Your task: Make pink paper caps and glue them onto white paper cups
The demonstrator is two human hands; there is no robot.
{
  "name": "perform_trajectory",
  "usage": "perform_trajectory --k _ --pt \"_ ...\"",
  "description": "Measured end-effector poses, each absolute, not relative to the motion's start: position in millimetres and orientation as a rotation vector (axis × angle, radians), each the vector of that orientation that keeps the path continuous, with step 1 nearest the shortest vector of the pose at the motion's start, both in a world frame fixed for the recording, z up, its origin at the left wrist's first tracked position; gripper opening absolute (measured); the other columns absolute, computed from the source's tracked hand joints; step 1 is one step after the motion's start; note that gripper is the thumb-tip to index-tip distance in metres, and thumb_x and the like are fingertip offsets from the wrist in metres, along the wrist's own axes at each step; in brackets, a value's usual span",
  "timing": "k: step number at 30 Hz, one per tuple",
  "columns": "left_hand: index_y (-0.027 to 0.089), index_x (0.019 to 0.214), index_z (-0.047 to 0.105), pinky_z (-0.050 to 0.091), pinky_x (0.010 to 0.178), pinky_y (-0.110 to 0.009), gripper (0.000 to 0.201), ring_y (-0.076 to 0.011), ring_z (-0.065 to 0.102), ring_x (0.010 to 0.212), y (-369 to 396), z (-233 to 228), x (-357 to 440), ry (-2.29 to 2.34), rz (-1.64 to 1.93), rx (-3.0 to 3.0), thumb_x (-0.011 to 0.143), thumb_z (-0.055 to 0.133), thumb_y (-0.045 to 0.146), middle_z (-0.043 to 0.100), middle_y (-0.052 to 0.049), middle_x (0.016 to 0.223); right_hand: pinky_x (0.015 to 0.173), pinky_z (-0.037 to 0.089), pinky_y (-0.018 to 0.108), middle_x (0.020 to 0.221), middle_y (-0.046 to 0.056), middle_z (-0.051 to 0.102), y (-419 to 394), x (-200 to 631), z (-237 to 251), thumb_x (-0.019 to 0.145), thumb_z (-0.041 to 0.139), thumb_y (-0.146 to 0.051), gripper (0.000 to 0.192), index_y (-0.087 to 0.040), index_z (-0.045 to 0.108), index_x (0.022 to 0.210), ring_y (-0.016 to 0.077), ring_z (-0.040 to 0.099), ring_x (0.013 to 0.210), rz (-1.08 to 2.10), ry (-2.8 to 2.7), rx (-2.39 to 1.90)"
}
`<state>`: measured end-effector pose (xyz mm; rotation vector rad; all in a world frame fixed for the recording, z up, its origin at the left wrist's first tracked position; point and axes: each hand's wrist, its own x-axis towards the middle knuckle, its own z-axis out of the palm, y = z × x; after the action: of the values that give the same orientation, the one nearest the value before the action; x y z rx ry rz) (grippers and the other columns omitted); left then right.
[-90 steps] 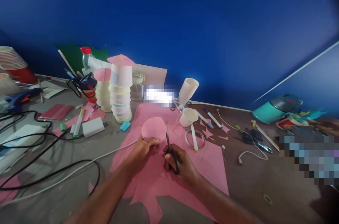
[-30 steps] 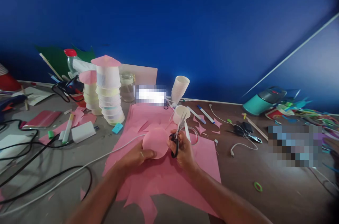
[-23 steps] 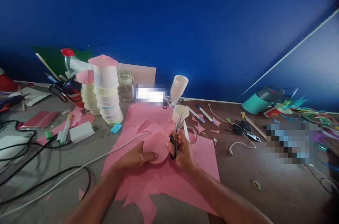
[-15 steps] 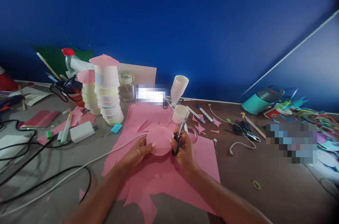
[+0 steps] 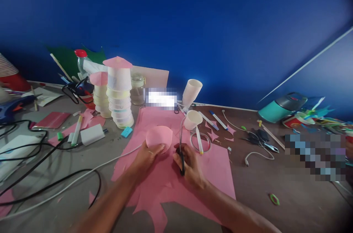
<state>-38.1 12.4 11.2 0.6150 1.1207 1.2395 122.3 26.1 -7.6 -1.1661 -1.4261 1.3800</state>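
My left hand (image 5: 150,154) pinches the lower edge of a round pink paper disc (image 5: 159,138), which bends slightly. A short gap to the right, my right hand (image 5: 189,163) is closed round the black handles of a pair of scissors (image 5: 181,148); the blades point up and away from me. Both hands are above pink paper sheets (image 5: 209,174) with jagged cut edges. Just beyond the scissors a single white paper cup (image 5: 193,119) stands near a roll of clear tape (image 5: 200,142) and a white marker (image 5: 199,140).
Towers of stacked cups (image 5: 120,97) with pink paper tops stand at the left, near a glass jar (image 5: 138,88). A tilted stack of cups (image 5: 192,92) is at the back. White and black cables (image 5: 91,172) cross the left side. A teal flask (image 5: 275,108) lies right.
My right hand has let go of the disc and moved slightly apart with the scissors, their blades turned more upright. My left hand still holds the disc, now bent and tilted. The view has shifted left.
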Motion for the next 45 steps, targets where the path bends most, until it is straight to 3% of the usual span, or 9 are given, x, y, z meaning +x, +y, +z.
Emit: perform_trajectory --k 5,22,33,39,45 --pt "0.018 0.075 0.059 0.044 0.057 -0.025 0.010 -0.0125 0.050 0.061 11 13 -41 1.203 1.204 0.698 0.073 0.067 0.024 0.056 0.002 0.070 0.052 0.036 0.025 0.065 -0.004 0.050 25 125 -9 0.073 0.074 -0.055 0.044 -0.019 0.059 0.095 0.0131 0.046 0.058 1.389 -1.521 -1.196" --pt "0.018 0.075 0.060 0.044 0.056 -0.026 0.019 -0.0141 0.052 0.059 12 25 -35 1.307 1.208 0.692 0.064 0.073 0.029 0.059 0.001 0.066 0.050 0.030 0.024 0.058 -0.007 0.046 28 124 -10 0.073 0.074 -0.051 0.041 -0.018 0.060 0.091 0.0105 0.039 0.053 1.412 -1.614 -1.204" --pt "0.019 0.071 0.053 0.039 0.053 -0.024 0.016 -0.0113 0.045 0.058 14 7 -31 1.281 1.220 0.744 0.070 0.067 0.027 0.049 0.004 0.065 0.049 0.028 0.024 0.057 -0.007 0.043 29 124 -10 0.072 0.077 -0.053 0.041 -0.019 0.061 0.089 0.0110 0.036 0.053 1.446 -1.571 -1.175" --pt "0.018 0.080 0.058 0.043 0.057 -0.025 0.015 -0.0129 0.048 0.063 13 6 -32 1.301 1.222 0.731 0.070 0.067 0.026 0.054 0.002 0.071 0.050 0.030 0.024 0.059 -0.006 0.044 28 124 -9 0.073 0.076 -0.054 0.041 -0.019 0.061 0.088 0.0111 0.037 0.055 1.451 -1.568 -1.186" --pt "0.019 0.071 0.055 0.040 0.055 -0.025 0.016 -0.0127 0.046 0.060 14 9 -32 1.307 1.228 0.738 0.069 0.069 0.026 0.051 0.003 0.067 0.050 0.030 0.024 0.060 -0.006 0.045 27 124 -12 0.074 0.075 -0.057 0.043 -0.019 0.062 0.088 0.0105 0.037 0.054 1.420 -1.570 -1.186"
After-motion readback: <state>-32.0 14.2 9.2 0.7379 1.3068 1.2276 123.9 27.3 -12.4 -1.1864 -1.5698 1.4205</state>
